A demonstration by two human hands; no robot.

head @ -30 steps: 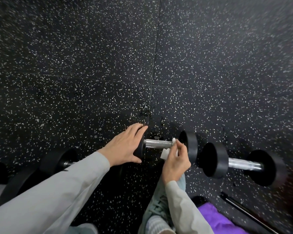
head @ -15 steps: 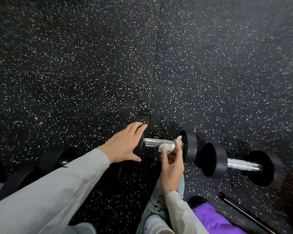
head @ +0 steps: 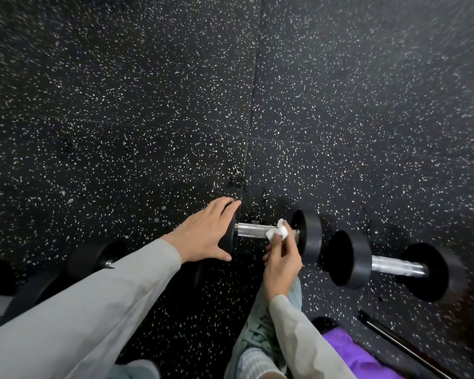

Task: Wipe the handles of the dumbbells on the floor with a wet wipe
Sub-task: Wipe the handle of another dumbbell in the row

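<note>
A black dumbbell with a chrome handle [head: 251, 230] lies on the speckled floor in front of me. My left hand [head: 207, 231] rests over its left weight plate, fingers spread and fairly straight. My right hand [head: 281, 255] pinches a small white wet wipe [head: 278, 232] and holds it against the right end of that handle. A second dumbbell [head: 394, 265] lies to the right, untouched. Part of a third dumbbell [head: 96, 257] shows at the left, behind my left sleeve.
The floor is black rubber tiling with white flecks and a seam [head: 253, 86] running away from me. A purple object [head: 350, 354] and a thin dark bar [head: 402, 347] lie at the lower right. My shoe [head: 253, 340] is below my right hand.
My right hand has turned and shifted the wipe along the right end of the handle. My left hand stays on the left plate.
</note>
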